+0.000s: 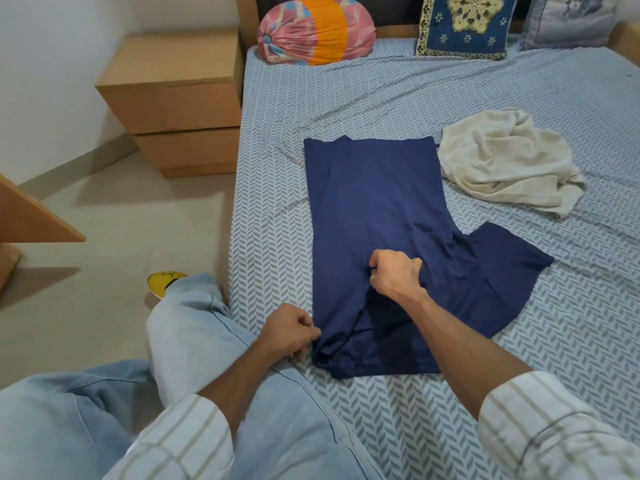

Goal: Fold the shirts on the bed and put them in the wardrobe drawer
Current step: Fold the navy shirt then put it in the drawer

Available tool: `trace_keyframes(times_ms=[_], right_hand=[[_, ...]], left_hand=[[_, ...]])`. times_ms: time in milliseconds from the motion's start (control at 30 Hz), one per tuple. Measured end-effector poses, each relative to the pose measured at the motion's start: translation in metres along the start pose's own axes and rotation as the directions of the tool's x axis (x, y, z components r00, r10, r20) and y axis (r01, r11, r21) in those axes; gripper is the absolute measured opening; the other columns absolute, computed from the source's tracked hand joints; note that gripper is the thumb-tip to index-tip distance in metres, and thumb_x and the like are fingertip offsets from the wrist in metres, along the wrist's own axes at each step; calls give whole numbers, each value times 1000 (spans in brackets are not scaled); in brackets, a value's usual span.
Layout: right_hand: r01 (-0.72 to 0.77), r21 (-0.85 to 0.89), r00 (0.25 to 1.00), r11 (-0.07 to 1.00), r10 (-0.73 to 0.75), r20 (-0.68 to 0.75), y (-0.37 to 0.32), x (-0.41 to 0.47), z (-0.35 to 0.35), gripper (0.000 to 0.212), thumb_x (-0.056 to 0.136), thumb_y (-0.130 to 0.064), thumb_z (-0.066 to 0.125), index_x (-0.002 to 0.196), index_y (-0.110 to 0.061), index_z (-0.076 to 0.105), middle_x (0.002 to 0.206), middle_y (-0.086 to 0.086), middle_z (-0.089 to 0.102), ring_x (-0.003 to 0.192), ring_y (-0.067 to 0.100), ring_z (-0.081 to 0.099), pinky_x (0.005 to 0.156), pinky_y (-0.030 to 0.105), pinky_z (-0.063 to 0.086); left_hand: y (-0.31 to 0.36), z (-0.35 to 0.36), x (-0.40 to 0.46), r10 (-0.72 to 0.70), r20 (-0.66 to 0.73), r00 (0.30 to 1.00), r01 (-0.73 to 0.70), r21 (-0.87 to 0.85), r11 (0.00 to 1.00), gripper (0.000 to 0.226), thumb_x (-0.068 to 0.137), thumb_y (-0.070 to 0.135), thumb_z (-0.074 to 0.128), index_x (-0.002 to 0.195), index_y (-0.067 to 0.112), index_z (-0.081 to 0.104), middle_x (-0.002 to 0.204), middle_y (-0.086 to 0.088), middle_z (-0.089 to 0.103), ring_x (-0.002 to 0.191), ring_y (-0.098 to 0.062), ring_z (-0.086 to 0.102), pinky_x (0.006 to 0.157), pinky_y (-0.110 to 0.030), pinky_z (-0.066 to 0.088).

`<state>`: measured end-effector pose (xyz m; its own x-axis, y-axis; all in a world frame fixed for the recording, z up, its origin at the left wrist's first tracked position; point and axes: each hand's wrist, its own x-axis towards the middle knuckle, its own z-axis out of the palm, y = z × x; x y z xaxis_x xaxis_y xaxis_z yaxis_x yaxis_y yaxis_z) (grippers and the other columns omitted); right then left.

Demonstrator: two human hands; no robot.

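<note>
A navy blue shirt lies flat on the bed, its left side folded inward and one sleeve sticking out to the right. My left hand pinches the shirt's near left corner at the bed's edge. My right hand grips a fold of the fabric in the shirt's lower middle. A crumpled cream shirt lies to the right of the navy one, untouched.
A wooden bedside cabinet with drawers stands left of the bed. A colourful bolster and a blue cushion sit at the headboard. A wooden panel edge juts in at far left. My knee rests against the bed.
</note>
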<state>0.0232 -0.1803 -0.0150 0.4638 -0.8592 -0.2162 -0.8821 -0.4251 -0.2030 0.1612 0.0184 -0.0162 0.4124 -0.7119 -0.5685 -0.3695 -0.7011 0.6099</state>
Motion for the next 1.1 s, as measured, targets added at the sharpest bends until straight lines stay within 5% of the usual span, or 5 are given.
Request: trace_keyframes(times_ms=[333,500,700,867,1100], right_hand=[[-89,72,994,993,93,-64,-7,4,5,41,89,-48,57,116,-18,52,111,-1,56,111,26,52,89,47,36],[-170,55,984,984,167,60,-4,21,-5,19,80,-24,52,98,-22,59,82,-4,62,94,23,53,83,42,25],[-244,121,967,962,231,110,-10,61,-21,29,74,-45,62,79,-17,70,69,-4,62,81,23,54,80,41,25],[-320,387,945,865,265,191,-20,118,-26,32,70,-46,80,73,-17,67,76,-2,69,84,25,65,89,40,48],[-434,596,897,675,266,352,-37,198,-41,17,71,-13,70,69,-15,54,60,2,52,48,15,44,47,21,33]], left_hand=[[4,-2,-1,-92,23,995,95,-286,954,36,91,33,72,76,1,66,54,-14,65,42,-21,61,40,-23,40],[8,-4,3,-146,25,989,147,-296,944,24,91,18,71,82,-4,65,54,-13,63,42,-23,59,37,-21,38],[35,-17,44,165,-236,958,-109,233,966,19,84,41,69,82,24,62,76,7,68,77,-18,65,74,-33,53],[96,-23,111,532,-68,844,-473,373,798,14,87,18,60,94,17,72,91,-5,70,88,-29,66,80,-41,51],[122,-29,181,316,195,929,-330,41,943,5,85,16,74,88,12,74,61,0,70,56,-22,70,55,-25,54]])
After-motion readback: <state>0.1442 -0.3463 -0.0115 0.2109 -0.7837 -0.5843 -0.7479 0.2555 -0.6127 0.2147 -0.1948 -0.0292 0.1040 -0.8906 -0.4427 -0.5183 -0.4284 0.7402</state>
